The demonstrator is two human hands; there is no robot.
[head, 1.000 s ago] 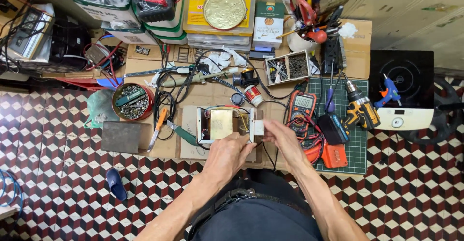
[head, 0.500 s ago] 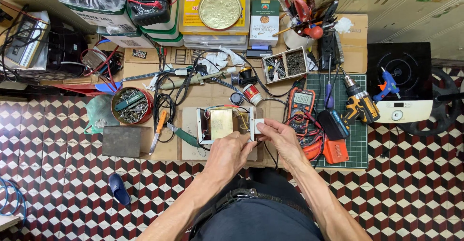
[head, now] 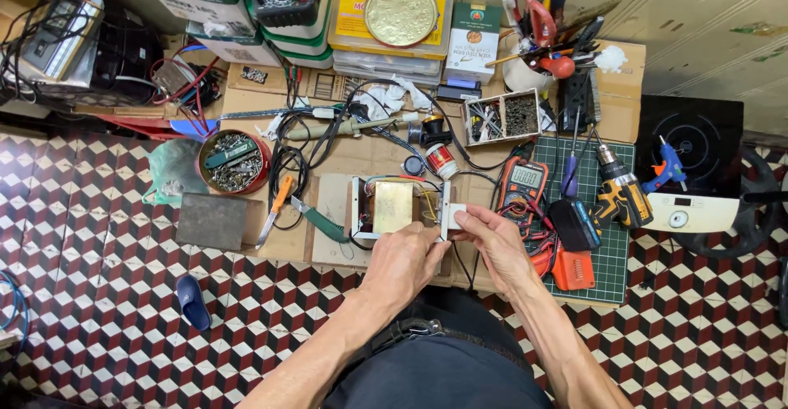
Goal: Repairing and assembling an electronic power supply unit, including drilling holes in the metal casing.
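An opened metal device [head: 392, 206] with a yellowish block and coloured wires inside lies on cardboard in front of me. My left hand [head: 405, 263] rests against its near edge, fingers curled on the frame. At the device's right end, my right hand [head: 491, 241] pinches a small white rectangular part [head: 454, 214] between thumb and fingers. Both forearms reach in from the bottom of the view.
A multimeter [head: 523, 182], a cordless drill [head: 620, 191] and an orange tool [head: 572, 268] lie right on a green cutting mat [head: 611, 253]. A round tin of screws [head: 234, 161], a grey block [head: 212, 221] and knives sit left. Boxes and cables crowd the back.
The view has shifted slightly. My hands stay at the device, with the right fingers adjusting their hold on the white part at its right end.
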